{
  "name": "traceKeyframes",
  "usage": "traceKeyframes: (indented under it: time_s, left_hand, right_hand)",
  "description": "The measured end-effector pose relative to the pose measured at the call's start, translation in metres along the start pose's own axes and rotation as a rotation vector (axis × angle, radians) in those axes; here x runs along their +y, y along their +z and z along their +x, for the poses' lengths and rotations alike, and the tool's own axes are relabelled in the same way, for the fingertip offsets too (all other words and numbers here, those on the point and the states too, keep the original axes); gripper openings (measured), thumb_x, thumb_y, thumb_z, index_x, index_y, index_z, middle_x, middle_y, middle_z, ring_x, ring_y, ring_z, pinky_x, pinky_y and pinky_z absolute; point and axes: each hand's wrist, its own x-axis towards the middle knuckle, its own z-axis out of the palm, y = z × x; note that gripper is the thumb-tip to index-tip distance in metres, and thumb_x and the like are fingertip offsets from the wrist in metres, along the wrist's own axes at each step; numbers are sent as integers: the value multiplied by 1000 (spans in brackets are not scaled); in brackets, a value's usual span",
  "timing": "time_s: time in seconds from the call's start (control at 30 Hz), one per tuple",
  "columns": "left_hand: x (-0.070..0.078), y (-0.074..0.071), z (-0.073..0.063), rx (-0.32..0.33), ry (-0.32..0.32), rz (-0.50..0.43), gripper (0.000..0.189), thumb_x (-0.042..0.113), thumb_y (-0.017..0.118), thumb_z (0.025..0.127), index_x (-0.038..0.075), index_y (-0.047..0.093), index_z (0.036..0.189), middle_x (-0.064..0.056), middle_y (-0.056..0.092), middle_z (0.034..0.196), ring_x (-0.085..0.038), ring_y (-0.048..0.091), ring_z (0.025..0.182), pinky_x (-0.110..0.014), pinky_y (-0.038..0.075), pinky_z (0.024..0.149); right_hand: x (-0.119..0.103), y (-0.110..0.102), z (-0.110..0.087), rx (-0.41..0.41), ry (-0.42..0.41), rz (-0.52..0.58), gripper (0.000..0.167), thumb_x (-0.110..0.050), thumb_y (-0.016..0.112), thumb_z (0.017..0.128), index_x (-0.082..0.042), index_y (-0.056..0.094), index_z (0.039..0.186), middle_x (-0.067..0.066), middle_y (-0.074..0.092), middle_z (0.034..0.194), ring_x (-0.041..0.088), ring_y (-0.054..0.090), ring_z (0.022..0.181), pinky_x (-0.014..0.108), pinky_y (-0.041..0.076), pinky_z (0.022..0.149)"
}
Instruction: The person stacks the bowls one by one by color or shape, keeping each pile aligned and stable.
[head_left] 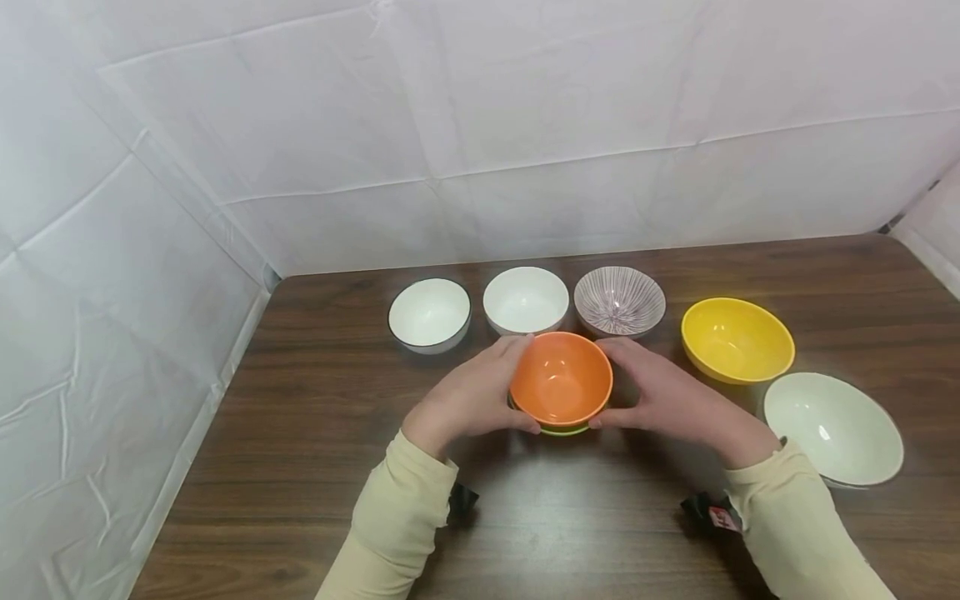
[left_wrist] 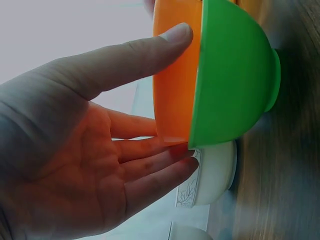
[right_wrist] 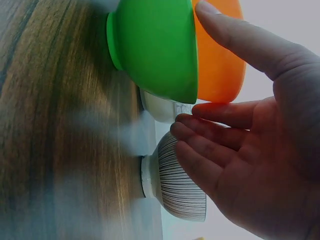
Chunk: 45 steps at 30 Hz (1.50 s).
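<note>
An orange bowl (head_left: 562,379) sits nested inside a green bowl (left_wrist: 235,75), which stands upright on the table. My left hand (head_left: 480,392) holds the orange bowl from the left, its thumb on the near side and its fingers round the far side. From the right, my right hand (head_left: 663,392) grips the same bowl in a mirrored way. In both wrist views the thumbs press on the orange wall just above the green rim. Only a thin strip of the green bowl shows in the head view.
Behind the nested pair stand a dark-rimmed white bowl (head_left: 430,314), another white bowl (head_left: 526,298) and a striped bowl (head_left: 620,300). To the right are a yellow bowl (head_left: 738,339) and a large white bowl (head_left: 834,427). White sheeting (head_left: 562,108) rises behind the wooden table (head_left: 300,467).
</note>
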Motion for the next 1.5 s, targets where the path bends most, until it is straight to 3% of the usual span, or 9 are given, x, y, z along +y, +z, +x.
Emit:
traceKeyframes:
  time_s: [0.37, 1.0, 1.3, 1.5]
  left_hand:
    - [3, 3, -1, -25, -60, 49, 102, 25, 88, 75, 8, 28, 156, -8, 40, 156, -26, 51, 134, -40, 45, 112]
    - [5, 2, -2, -41, -79, 62, 103, 26, 88, 76, 10, 27, 157, -6, 41, 154, -25, 53, 132, -42, 49, 108]
    - [1, -4, -6, -37, -74, 38, 104, 31, 87, 76, 17, 26, 158, -4, 41, 155, -24, 48, 137, -45, 47, 109]
    - [-4, -11, -9, -13, -103, 6, 103, 42, 86, 75, 18, 29, 157, -2, 43, 156, -21, 47, 140, -47, 45, 112]
  right_hand:
    - [1, 2, 0, -31, -8, -17, 85, -43, 87, 74, 2, 51, 138, 18, 58, 135, 35, 56, 124, 58, 47, 105]
    - [2, 2, -1, -54, 7, -7, 88, -46, 85, 75, 1, 50, 140, 18, 57, 137, 36, 55, 126, 59, 47, 106]
    - [2, 3, -1, -80, 48, 44, 103, -46, 85, 75, 1, 35, 151, 21, 45, 152, 40, 44, 139, 61, 39, 112]
    - [2, 4, 0, -89, 79, 55, 106, -45, 86, 75, -2, 30, 153, 20, 41, 155, 39, 43, 140, 61, 38, 113]
